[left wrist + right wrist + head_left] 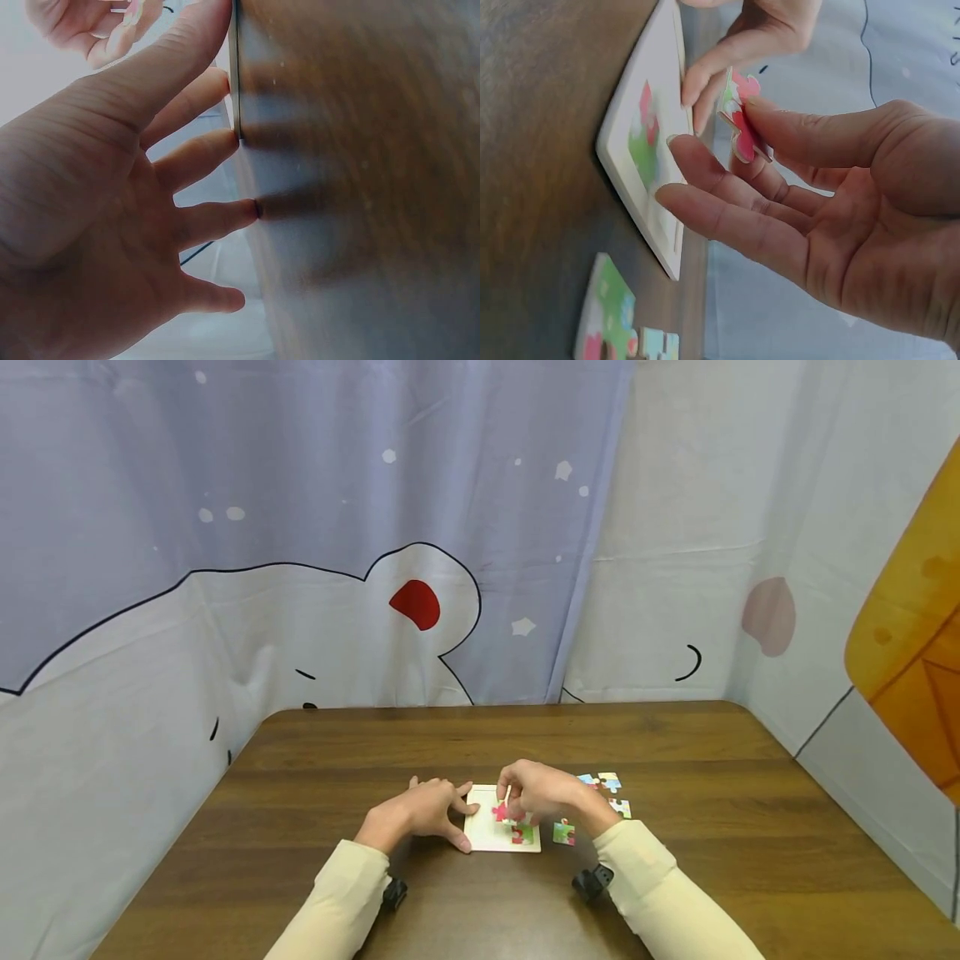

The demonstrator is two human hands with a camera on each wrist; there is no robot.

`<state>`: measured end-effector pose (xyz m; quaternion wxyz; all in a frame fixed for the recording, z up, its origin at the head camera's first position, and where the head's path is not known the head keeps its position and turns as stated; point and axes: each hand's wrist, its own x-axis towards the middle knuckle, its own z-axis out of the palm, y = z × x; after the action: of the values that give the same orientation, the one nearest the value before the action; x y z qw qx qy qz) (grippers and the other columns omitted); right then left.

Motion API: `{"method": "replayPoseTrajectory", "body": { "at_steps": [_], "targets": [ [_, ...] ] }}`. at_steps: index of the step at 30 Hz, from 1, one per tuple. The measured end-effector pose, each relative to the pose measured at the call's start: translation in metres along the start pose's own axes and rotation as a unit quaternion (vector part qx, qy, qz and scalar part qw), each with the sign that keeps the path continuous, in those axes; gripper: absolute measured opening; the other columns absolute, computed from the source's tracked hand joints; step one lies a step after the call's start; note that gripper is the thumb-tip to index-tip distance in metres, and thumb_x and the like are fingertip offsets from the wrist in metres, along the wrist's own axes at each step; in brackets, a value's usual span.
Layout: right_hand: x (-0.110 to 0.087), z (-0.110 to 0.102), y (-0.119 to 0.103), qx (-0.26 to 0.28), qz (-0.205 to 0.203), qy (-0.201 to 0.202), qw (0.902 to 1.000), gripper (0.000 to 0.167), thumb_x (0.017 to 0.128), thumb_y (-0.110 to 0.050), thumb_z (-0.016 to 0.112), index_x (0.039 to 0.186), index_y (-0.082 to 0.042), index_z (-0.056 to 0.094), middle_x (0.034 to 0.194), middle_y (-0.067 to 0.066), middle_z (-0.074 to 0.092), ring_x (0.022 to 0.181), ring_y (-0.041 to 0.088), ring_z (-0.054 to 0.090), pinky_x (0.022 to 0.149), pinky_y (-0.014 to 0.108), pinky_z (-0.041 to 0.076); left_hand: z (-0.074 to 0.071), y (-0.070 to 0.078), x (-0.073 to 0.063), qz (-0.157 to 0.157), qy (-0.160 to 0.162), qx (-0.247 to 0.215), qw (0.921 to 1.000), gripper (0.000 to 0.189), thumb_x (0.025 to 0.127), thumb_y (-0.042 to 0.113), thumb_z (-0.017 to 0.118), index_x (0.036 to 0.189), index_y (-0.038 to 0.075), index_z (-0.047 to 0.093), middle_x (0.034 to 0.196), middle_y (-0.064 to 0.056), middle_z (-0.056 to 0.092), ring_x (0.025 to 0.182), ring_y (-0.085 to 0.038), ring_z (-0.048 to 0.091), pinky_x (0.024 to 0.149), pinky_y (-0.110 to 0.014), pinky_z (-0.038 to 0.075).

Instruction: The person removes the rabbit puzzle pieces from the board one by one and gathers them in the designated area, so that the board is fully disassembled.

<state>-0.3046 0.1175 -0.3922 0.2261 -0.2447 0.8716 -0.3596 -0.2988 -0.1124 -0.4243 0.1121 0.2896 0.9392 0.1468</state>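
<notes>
A shallow cream puzzle tray (486, 837) lies on the table, with one green-and-red puzzle piece (522, 835) inside its near right corner. My left hand (427, 810) rests at the tray's left side, fingers spread, thumb and index finger touching the rim. In the left wrist view, the fingers of the left hand (97, 187) are fairly straight and hold nothing curled between them. Above the tray, my right hand (832, 195) pinches a red, pink and green puzzle piece (742, 124) between thumb and fingers. That piece is tilted and clear of the tray floor.
Right of the tray lie a green puzzle piece (564, 833) and several others, among them a blue-and-yellow piece (609, 781) and a piece partly behind the right wrist (621, 807). The brown wooden table (315, 777) ends at a printed curtain (337, 635).
</notes>
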Motion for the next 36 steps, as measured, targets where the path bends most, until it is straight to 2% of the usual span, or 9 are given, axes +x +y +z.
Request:
{"method": "replayPoseTrajectory", "body": {
  "at_steps": [4,10,15,18,26,32,36],
  "targets": [
    [-0.006,-0.01,0.003,-0.001,-0.017,0.004,0.9998,0.02,0.084,0.015,0.064,0.095,-0.001,0.062,0.079,0.012,0.064,0.069,0.027,0.067,0.058,0.038,0.057,0.0,0.0,-0.001,-0.002,-0.001,0.002,1.0,0.069,0.069,0.05,0.085,0.129,0.019,0.069,0.151,-0.008,0.047,0.136,-0.04,0.044,0.101,-0.08,0.022],
    [-0.03,-0.033,0.021,-0.011,-0.018,0.018,0.9996,0.016,0.084,0.013,0.069,0.091,-0.001,0.064,0.076,0.008,0.064,0.062,0.024,0.066,0.055,0.037,0.054,0.0,0.002,-0.002,-0.006,-0.003,-0.009,0.9999,0.069,0.069,0.048,0.085,0.13,0.019,0.069,0.152,-0.008,0.045,0.138,-0.042,0.04,0.103,-0.079,0.019],
    [-0.047,-0.049,0.04,-0.014,-0.017,0.026,0.9994,0.015,0.081,0.014,0.07,0.089,0.002,0.064,0.073,0.008,0.065,0.063,0.02,0.066,0.063,0.044,0.057,0.0,0.002,-0.003,-0.007,-0.002,-0.012,0.9999,0.069,0.069,0.047,0.085,0.13,0.019,0.069,0.152,-0.008,0.045,0.139,-0.043,0.039,0.104,-0.079,0.018],
    [-0.054,-0.054,0.048,-0.025,-0.013,0.022,0.9994,0.017,0.078,0.015,0.072,0.087,0.003,0.065,0.072,0.007,0.065,0.063,0.015,0.063,0.065,0.042,0.057,0.0,0.002,-0.003,-0.008,-0.002,-0.012,0.9999,0.069,0.069,0.047,0.085,0.13,0.019,0.069,0.152,-0.008,0.045,0.139,-0.043,0.038,0.104,-0.079,0.018],
    [-0.062,-0.049,0.06,-0.079,0.011,0.016,0.9967,0.023,0.07,0.019,0.072,0.077,-0.001,0.065,0.063,0.004,0.063,0.056,0.012,0.057,0.053,0.026,0.047,0.001,0.001,-0.003,-0.005,0.001,-0.015,0.9999,0.069,0.069,0.047,0.085,0.13,0.019,0.069,0.152,-0.008,0.045,0.139,-0.044,0.039,0.104,-0.079,0.017],
    [-0.061,-0.044,0.057,-0.109,0.029,0.033,0.9931,0.023,0.066,0.019,0.069,0.073,-0.002,0.065,0.061,0.004,0.064,0.054,0.013,0.059,0.054,0.03,0.052,0.001,0.002,-0.003,-0.005,0.001,-0.01,0.9999,0.07,0.069,0.047,0.084,0.131,0.019,0.068,0.152,-0.008,0.045,0.139,-0.043,0.039,0.103,-0.08,0.018],
    [-0.061,-0.04,0.056,-0.135,0.051,0.047,0.9884,0.025,0.065,0.018,0.072,0.071,-0.006,0.066,0.061,0.002,0.063,0.053,0.012,0.059,0.051,0.026,0.048,0.001,0.001,-0.003,-0.004,0.0,-0.004,1.0,0.07,0.068,0.048,0.084,0.131,0.019,0.068,0.152,-0.009,0.045,0.14,-0.042,0.039,0.102,-0.08,0.019]
  ]
}}
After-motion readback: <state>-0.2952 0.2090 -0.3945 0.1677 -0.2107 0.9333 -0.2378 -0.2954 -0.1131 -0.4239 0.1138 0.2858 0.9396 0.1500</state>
